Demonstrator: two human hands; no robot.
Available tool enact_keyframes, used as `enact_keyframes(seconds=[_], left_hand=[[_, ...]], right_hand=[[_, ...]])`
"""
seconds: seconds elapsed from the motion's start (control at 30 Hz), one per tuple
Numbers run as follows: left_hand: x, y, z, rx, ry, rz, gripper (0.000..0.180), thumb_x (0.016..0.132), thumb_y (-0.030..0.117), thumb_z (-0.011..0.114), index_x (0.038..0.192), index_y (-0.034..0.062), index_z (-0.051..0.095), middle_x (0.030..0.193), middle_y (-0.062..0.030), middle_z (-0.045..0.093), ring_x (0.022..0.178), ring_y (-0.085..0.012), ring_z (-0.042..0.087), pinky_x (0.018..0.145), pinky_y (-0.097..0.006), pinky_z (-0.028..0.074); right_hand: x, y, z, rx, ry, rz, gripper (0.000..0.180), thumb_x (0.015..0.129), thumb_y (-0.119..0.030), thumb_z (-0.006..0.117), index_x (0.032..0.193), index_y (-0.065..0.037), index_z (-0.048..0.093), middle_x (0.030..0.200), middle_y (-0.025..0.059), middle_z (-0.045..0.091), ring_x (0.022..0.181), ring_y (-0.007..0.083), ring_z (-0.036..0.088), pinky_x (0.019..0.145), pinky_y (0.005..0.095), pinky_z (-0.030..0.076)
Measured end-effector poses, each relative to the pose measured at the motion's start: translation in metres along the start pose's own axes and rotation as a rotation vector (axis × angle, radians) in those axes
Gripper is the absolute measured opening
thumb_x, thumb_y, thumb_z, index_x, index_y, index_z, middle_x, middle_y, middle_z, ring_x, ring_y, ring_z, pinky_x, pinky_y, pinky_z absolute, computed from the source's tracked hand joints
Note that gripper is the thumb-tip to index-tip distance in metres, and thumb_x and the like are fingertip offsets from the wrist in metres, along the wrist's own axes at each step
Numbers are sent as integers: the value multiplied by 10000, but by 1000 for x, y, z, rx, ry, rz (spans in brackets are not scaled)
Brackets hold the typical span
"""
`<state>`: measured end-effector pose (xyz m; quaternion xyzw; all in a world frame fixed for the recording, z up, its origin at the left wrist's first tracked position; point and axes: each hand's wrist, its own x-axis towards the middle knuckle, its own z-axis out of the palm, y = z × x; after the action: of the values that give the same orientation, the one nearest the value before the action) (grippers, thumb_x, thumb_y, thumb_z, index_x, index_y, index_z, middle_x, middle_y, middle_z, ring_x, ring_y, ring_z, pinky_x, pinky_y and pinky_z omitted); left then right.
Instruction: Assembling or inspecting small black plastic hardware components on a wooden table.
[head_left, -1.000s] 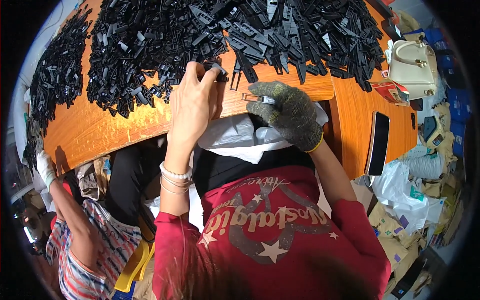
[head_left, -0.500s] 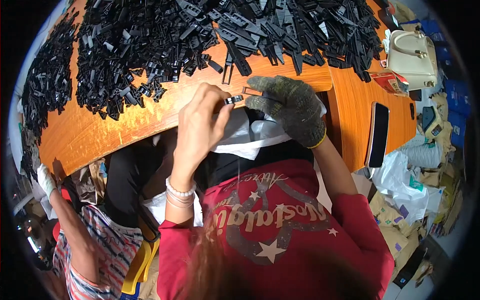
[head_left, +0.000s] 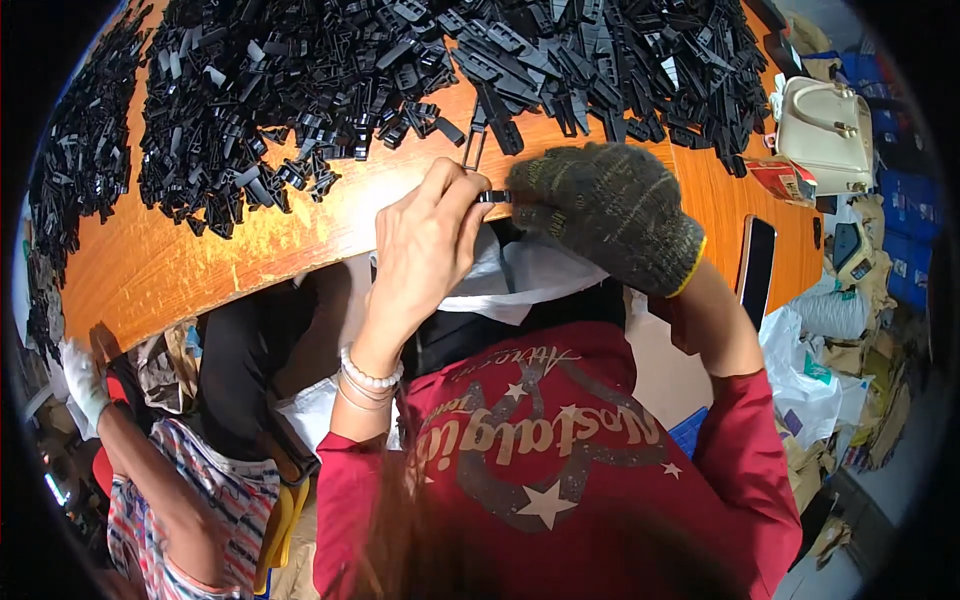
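Note:
My bare left hand (head_left: 428, 238) is closed at the table's near edge, its thumb and fingers pinching a small black plastic clip (head_left: 494, 197). My right hand (head_left: 612, 215), in a dark grey knitted glove, is closed up against the clip's other end. The long black plastic piece it gripped earlier is now hidden by the glove. Below both hands a white bag (head_left: 545, 285) lies open across my lap. Just beyond my left fingers a narrow black frame-shaped part (head_left: 474, 148) lies on the orange wooden table (head_left: 225, 262).
Large heaps of small black clips (head_left: 300, 90) and longer black parts (head_left: 590, 60) cover the far table. A phone (head_left: 757, 265), a red packet (head_left: 780, 180) and a cream handbag (head_left: 825, 130) sit at right. A co-worker's white-gloved hand (head_left: 85, 382) is at far left.
My hands have come together, the clip now meeting the right glove. My right hand has turned, its back now upward, hiding the long piece. The view has shifted slightly.

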<state>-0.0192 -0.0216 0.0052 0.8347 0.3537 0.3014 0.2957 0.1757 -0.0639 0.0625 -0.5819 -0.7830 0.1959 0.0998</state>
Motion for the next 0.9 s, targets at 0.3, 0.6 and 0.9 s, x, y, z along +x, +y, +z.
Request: enact_keyframes(seconds=[0.3, 0.6, 0.9], left_hand=[[-2, -4, 1, -16, 72, 130, 247, 738, -1, 670, 972, 18, 594, 873, -95, 558, 729, -306, 627, 559, -381, 483], [-4, -6, 2, -174, 59, 17, 194, 783, 3, 631, 975, 15, 602, 898, -116, 567, 717, -322, 622, 601, -397, 486], [-19, -7, -9, -1447, -54, -325, 204, 917, 36, 607, 1106, -42, 607, 781, -81, 616, 537, -80, 559, 420, -186, 415]], right_hand=[[-12, 27, 15, 585, -99, -135, 330, 865, -125, 633, 1189, -65, 619, 1193, 124, 621, 1085, 224, 607, 926, 343, 485], [-4, -1, 25, -97, -28, -118, 379, 841, -133, 578, 1213, -67, 590, 1097, 120, 643, 981, 286, 631, 795, 410, 504], [-37, -12, 22, 523, 253, 102, 397, 825, -16, 629, 1220, -55, 605, 995, 126, 664, 899, 272, 661, 747, 353, 533]])
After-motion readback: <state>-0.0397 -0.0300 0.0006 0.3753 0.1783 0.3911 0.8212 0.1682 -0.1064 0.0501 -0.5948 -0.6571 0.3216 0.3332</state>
